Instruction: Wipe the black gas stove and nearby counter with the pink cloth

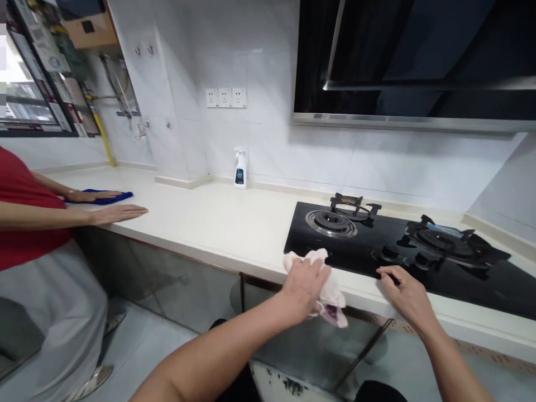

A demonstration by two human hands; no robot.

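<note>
My left hand (pixel 305 286) is closed on a crumpled white and pink cloth (pixel 330 290) at the front left corner of the black gas hob (pixel 364 245). The cloth hangs partly over the counter's front edge. My right hand (pixel 405 293) rests on the hob's front rim near the control knobs (pixel 390 252), fingers stretched out and holding nothing. The left burner (pixel 331 222) and the right burner (pixel 452 240) sit behind the hands.
A white counter (pixel 218 223) runs left from the hob. A spray bottle (pixel 240 168) stands by the tiled wall. Another person in a red top at far left has one hand on a blue cloth (pixel 104 196). A range hood (pixel 414 61) hangs above.
</note>
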